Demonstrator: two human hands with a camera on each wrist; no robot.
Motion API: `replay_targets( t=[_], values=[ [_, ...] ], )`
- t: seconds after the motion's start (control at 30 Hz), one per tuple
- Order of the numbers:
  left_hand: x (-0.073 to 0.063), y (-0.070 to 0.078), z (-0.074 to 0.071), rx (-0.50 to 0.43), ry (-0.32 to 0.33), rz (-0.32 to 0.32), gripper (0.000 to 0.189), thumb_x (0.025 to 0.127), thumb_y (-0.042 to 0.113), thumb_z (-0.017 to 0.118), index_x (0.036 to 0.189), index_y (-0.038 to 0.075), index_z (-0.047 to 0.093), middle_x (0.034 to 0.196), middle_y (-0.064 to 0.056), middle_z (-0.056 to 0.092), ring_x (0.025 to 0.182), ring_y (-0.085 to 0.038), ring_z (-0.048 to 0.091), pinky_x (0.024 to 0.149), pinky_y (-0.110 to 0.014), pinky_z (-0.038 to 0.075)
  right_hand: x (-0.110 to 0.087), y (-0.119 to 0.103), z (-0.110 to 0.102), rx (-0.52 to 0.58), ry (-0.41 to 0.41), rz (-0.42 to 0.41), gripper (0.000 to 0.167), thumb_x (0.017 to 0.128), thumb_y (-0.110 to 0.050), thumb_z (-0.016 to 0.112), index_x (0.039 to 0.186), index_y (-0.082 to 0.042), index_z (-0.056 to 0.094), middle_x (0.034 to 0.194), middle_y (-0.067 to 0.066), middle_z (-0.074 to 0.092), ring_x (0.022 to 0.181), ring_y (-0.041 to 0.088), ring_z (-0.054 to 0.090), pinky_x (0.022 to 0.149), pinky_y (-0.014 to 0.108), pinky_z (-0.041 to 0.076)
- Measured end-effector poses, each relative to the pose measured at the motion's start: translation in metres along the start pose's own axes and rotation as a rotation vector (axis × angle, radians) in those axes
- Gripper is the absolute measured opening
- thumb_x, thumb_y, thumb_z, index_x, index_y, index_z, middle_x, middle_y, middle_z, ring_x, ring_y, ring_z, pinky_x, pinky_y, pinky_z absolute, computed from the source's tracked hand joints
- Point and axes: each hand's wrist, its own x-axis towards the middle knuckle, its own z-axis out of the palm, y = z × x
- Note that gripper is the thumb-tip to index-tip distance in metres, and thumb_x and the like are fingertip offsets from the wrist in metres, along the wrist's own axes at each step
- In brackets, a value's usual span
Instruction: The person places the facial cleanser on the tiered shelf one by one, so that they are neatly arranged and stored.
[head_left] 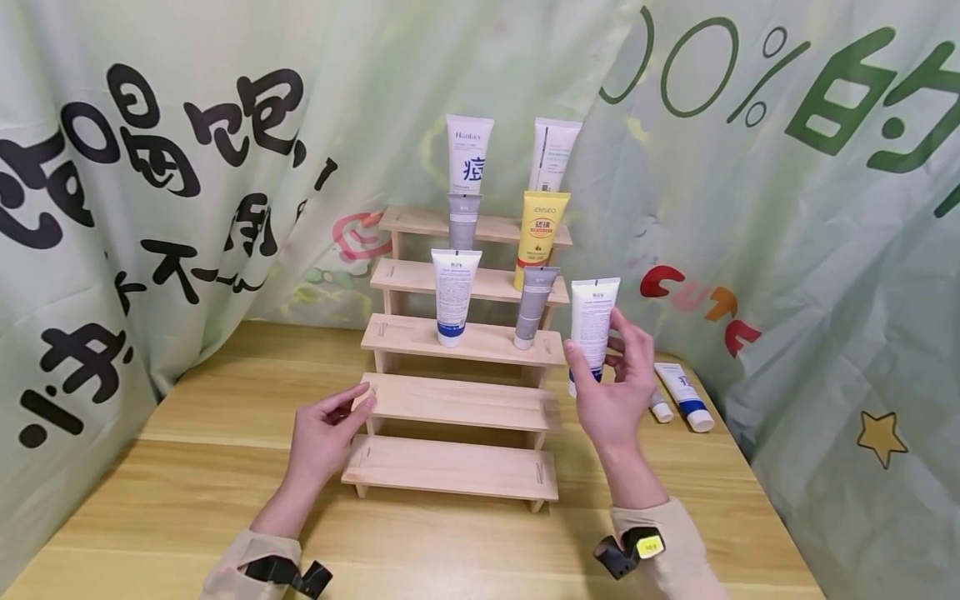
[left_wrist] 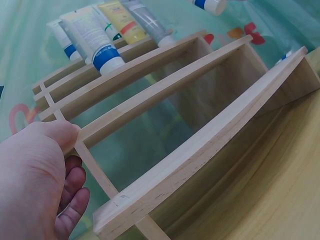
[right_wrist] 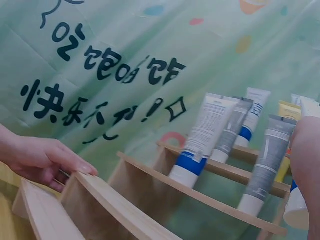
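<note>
A stepped wooden display rack (head_left: pixel 461 402) stands on the table. My left hand (head_left: pixel 322 433) pinches the left end of its second-lowest shelf, thumb near the top edge in the left wrist view. To the right of the rack, my right hand (head_left: pixel 618 392) holds up a white tube with a blue band (head_left: pixel 594 321), cap downward. The middle shelf bears another white-and-blue tube (head_left: pixel 454 292) and a grey tube (head_left: pixel 535 304). Behind them stand a second grey tube (head_left: pixel 463 221) and a yellow tube (head_left: pixel 542 229). Two white tubes, left (head_left: pixel 469 154) and right (head_left: pixel 553 154), top the rack.
A white tube with a blue band (head_left: pixel 682 392) lies on the wooden table (head_left: pixel 240 450) beyond my right hand. Next to it a grey tube (head_left: pixel 660 407) is partly hidden by that hand. A printed curtain (head_left: pixel 315 200) hangs behind and along the sides.
</note>
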Motion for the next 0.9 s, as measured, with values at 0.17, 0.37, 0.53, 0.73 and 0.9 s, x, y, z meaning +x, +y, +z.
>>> replay_targets(
  t=[0.17, 0.37, 0.53, 0.73, 0.9],
  values=[
    [0.001, 0.001, 0.001, 0.005, 0.007, -0.003, 0.025, 0.089, 0.014, 0.089, 0.114, 0.010, 0.084, 0.098, -0.001, 0.080, 0.063, -0.009, 0.049, 0.051, -0.020, 0.039, -0.009, -0.004, 0.010, 0.012, 0.015, -0.026, 0.069, 0.079, 0.011, 0.086, 0.143, -0.005, 0.065, 0.126, 0.019, 0.058, 0.100, 0.022, 0.063, 0.078, 0.022, 0.049],
    [0.002, 0.001, 0.001, 0.008, 0.007, 0.005, 0.025, 0.090, 0.013, 0.088, 0.114, 0.008, 0.083, 0.090, -0.002, 0.078, 0.063, -0.008, 0.047, 0.051, -0.020, 0.037, -0.021, -0.006, 0.023, 0.053, 0.037, -0.037, 0.069, 0.079, 0.010, 0.087, 0.143, -0.005, 0.066, 0.125, 0.018, 0.058, 0.099, 0.023, 0.062, 0.080, 0.023, 0.050],
    [0.002, 0.000, 0.001, 0.015, 0.007, 0.000, 0.025, 0.091, 0.013, 0.087, 0.114, 0.006, 0.083, 0.088, -0.002, 0.077, 0.064, -0.008, 0.049, 0.052, -0.019, 0.039, -0.030, -0.002, 0.034, 0.074, 0.040, -0.051, 0.067, 0.079, 0.009, 0.088, 0.142, -0.003, 0.066, 0.123, 0.022, 0.058, 0.102, 0.021, 0.061, 0.084, 0.026, 0.051],
    [0.002, 0.000, 0.001, -0.021, 0.006, 0.005, 0.024, 0.090, 0.011, 0.087, 0.113, 0.006, 0.083, 0.092, -0.008, 0.078, 0.063, -0.008, 0.048, 0.051, -0.019, 0.038, -0.041, 0.003, 0.043, 0.109, 0.029, -0.061, 0.065, 0.079, 0.011, 0.087, 0.139, 0.000, 0.067, 0.122, 0.026, 0.058, 0.104, 0.023, 0.061, 0.085, 0.028, 0.052],
    [0.001, -0.001, 0.001, -0.024, 0.003, 0.005, 0.024, 0.090, 0.011, 0.088, 0.114, 0.007, 0.083, 0.097, -0.008, 0.079, 0.063, -0.008, 0.047, 0.052, -0.019, 0.038, -0.048, 0.005, 0.049, 0.138, 0.036, -0.070, 0.066, 0.078, 0.013, 0.087, 0.140, 0.001, 0.066, 0.122, 0.024, 0.058, 0.105, 0.026, 0.063, 0.087, 0.028, 0.054]
  ],
)
